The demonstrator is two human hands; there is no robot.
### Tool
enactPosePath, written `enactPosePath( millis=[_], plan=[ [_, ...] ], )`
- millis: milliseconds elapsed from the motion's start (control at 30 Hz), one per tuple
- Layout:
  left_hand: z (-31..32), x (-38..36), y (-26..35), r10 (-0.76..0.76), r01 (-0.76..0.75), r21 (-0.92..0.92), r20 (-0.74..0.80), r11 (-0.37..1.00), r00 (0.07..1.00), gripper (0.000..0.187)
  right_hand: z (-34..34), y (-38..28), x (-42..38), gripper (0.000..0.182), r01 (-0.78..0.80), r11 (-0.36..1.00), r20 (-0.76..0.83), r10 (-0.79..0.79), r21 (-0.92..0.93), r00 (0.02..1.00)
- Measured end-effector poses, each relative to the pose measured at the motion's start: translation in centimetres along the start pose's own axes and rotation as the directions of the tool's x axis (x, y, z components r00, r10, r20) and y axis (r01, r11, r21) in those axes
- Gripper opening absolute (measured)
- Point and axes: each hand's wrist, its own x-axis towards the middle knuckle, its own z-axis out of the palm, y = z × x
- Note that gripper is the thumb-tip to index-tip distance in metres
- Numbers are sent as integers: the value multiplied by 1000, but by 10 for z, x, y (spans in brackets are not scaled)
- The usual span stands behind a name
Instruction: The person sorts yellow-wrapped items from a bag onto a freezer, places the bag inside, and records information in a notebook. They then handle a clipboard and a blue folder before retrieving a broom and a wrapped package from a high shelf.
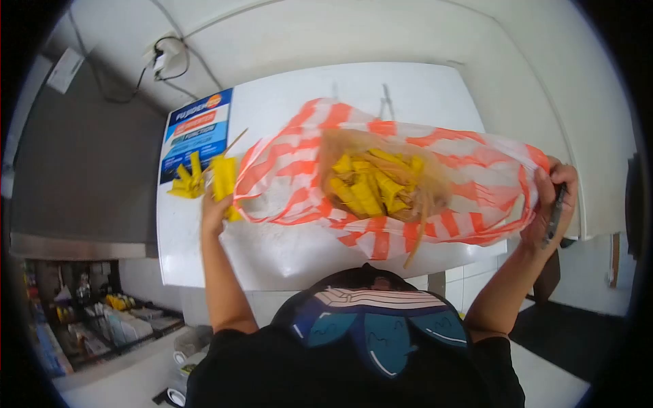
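A red-and-white striped plastic bag (292, 160) stretches across the white surface between my two hands. Its wide mouth shows a brown inner bag (435, 187) with several yellow wrapped bundles (371, 183) inside. My left hand (216, 212) is closed at the bag's left handle, its fingertips partly hidden. Right at those fingers, another yellow bundle (224, 178) overlaps the hand; I cannot tell whether it is gripped too. My right hand (554, 197) is closed around the bag's gathered right end. A slim dark object (556, 214) lies along that hand.
More yellow pieces (185, 180) lie left of my left hand, by a blue printed label (197, 132) on the white surface (272, 262). A grey cabinet (81, 163) stands at the left. Cords run from a wall outlet (165, 56). Lower left is a stocked shelf (115, 316).
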Motion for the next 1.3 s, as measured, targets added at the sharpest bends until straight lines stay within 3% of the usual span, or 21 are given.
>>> enactPosePath(
  millis=[100, 167, 200, 300, 333, 367, 433, 500, 533, 600, 667, 733, 767, 800, 867, 933, 1067, 1200, 1233, 1267, 1300],
  plan=[
    [-21, -54, 66, 78, 69, -390, 348, 918, 934, 77, 2, 1, 0, 23, -17, 999, -27, 18, 29, 999],
    [-4, -72, 110, 335, 37, -490, 647, 871, 685, 84, 4, -1, 0, 23, -40, 999, -45, 42, 34, 998],
    [21, -87, 135, 337, 74, -518, 653, 852, 678, 84, 7, -1, 0, 23, -47, 998, -53, 49, 39, 997],
    [87, -95, 172, 228, 24, -270, 853, 963, 469, 90, 12, -5, -1, 23, -53, 998, -59, 55, 33, 997],
    [109, -81, 166, 203, -215, -127, 902, 968, 381, 93, 13, -6, -1, 23, -45, 999, -59, 46, 21, 997],
    [140, -83, 173, 167, -333, -24, 898, 942, 408, 87, 15, -6, -2, 23, -38, 999, -52, 39, 17, 998],
    [195, -83, 152, 226, -339, -2, 750, 941, 622, 70, 10, -3, -2, 22, 7, 999, 2, -7, -50, 1000],
    [194, -81, 161, 462, -600, 119, 526, 791, 714, 57, 4, -1, 0, 19, -8, 1000, 103, 11, -28, 995],
    [185, -77, 166, 553, -649, 156, 401, 744, 730, 51, 3, 1, -2, 17, -28, 1000, 106, 27, 7, 994],
    [157, -67, 172, 632, -625, -95, 146, 775, 761, 40, -5, 6, -6, 15, -47, 999, 133, 49, -16, 990],
    [114, -23, 146, 738, -701, 232, -219, 674, 638, 29, -15, 7, -6, 15, -112, 994, 102, 111, 3, 989],
    [52, 30, 104, 789, -420, 713, -311, 562, 529, 33, -22, 6, -6, 14, -186, 982, 90, 181, 40, 979],
    [24, 51, 74, 683, -148, 789, -403, 597, 609, 45, -22, 5, -7, 14, -200, 980, 96, 196, 27, 976],
    [-5, 73, 44, 468, 196, 779, -535, 596, 703, 67, -23, 3, -10, 14, -212, 977, 97, 210, 13, 973],
    [-32, 78, 22, 152, 528, 651, -697, 545, 701, 84, -24, -2, -13, 13, -201, 976, 83, 208, -87, 975],
    [-49, 67, 7, 53, 490, 703, -597, 515, 801, 86, -22, -7, -16, 13, -160, 952, 49, 179, -261, 983],
    [-60, 74, -20, 275, 239, 846, -402, 477, 873, 59, -21, -9, -22, 14, -82, 890, 109, 145, -448, 983],
    [-69, 68, -42, 384, 108, 704, -503, 702, 774, 42, 4, -16, -29, 17, -160, 914, 57, 194, -372, 979],
    [-70, 60, -41, 140, 50, 315, -549, 948, 824, 39, 5, -16, -31, 18, -175, 917, 57, 208, -358, 976],
    [-71, 49, -35, -106, 42, -144, -474, 989, 874, 37, 5, -16, -32, 18, -189, 921, 61, 223, -341, 973],
    [-69, 29, -31, -24, -144, -380, -404, 914, 915, 38, 7, -19, -34, 19, -207, 916, 59, 241, -344, 969]
  ],
)
